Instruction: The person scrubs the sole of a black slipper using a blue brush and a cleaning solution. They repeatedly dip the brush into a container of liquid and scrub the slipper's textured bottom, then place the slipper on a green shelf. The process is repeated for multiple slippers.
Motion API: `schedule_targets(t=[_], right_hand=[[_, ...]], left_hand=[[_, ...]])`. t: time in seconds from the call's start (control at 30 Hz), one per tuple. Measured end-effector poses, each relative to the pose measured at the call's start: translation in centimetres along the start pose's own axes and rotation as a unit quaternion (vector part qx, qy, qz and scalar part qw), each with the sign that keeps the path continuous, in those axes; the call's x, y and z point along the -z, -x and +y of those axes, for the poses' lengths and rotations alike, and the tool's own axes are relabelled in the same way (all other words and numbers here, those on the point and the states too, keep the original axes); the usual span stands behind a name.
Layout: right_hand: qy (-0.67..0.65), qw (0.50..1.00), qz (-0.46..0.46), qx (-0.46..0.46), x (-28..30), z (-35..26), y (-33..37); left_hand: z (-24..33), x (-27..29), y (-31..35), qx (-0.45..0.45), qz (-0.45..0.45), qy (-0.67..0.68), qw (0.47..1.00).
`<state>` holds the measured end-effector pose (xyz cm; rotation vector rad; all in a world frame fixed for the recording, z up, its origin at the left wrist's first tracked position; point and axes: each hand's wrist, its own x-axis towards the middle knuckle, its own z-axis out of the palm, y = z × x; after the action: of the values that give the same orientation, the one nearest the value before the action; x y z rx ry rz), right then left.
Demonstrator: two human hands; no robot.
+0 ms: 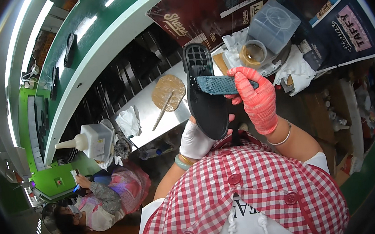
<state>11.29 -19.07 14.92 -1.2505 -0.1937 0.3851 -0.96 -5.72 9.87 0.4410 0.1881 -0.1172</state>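
Note:
My left hand, in a white glove, grips the lower end of a black shoe sole held upright in front of my chest. The sole's upper end shows a grid of square cells. My right hand, in a red-pink glove, is shut on a flat blue-grey textured strip laid across the middle of the sole. A red and white checked apron fills the lower part of the view.
A metal worktop carries a round tan glue pad with a stick, a white rag, a white squeeze bottle, a clear plastic tub and a tape roll. A green conveyor carrying black soles runs at left. Another person sits lower left.

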Motion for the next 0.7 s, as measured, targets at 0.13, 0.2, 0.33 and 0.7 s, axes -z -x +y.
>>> schedule_targets(t=[0.13, 0.2, 0.33, 0.7], right_hand=[[-0.020, 1.000, 0.010, 0.020, 0.5, -0.9, -1.1], [-0.028, 0.999, 0.011, 0.021, 0.7, -1.5, -1.6], [-0.036, 0.999, -0.004, 0.026, 1.3, -2.0, -2.5], [0.028, 0.998, -0.036, -0.038, 1.9, -2.6, -1.6]], left_hand=[[0.0, 0.0, 0.5, 0.019, -0.014, -0.026, 0.999], [0.0, -0.1, 0.5, 0.021, -0.008, -0.045, 0.999], [0.2, -0.2, 0.5, 0.036, -0.007, -0.074, 0.997], [0.3, -0.5, 0.0, 0.032, -0.020, -0.057, 0.998]])
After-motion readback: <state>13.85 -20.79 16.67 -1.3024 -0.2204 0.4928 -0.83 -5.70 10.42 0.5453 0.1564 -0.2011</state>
